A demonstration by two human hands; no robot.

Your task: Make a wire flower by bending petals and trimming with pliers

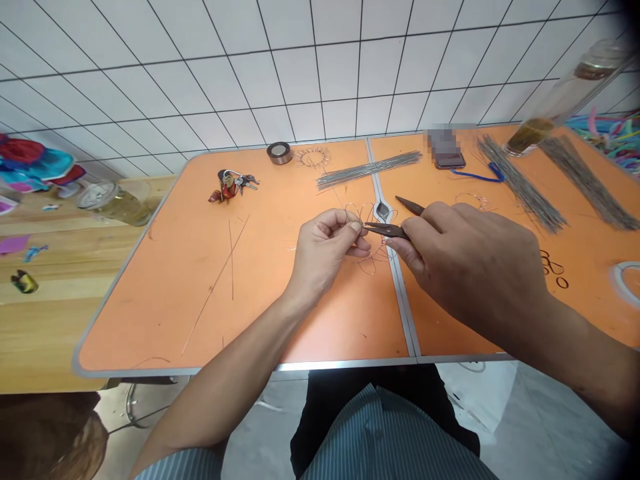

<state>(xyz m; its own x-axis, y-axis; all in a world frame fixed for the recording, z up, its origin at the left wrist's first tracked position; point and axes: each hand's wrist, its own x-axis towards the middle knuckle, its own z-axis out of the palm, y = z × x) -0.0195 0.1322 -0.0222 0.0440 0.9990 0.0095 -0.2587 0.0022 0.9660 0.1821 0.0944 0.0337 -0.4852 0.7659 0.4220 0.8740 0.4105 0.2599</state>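
While the left hand pinches thumb to forefinger on the wire, its loops spread just right of the fingertips, over the worktop, between both hands but nearer the left. Farther right, the right hand is curled around the pliers, whose prongs stand apart; the near one runs almost straight left, its tip beside the left fingertips.

My one view looks out from the wearer's head, facing forward and down: shirt at six o'clock, tiled wall at twelve, orange table between. It sits near the left hand, close to centre, and the right hand, towards three.
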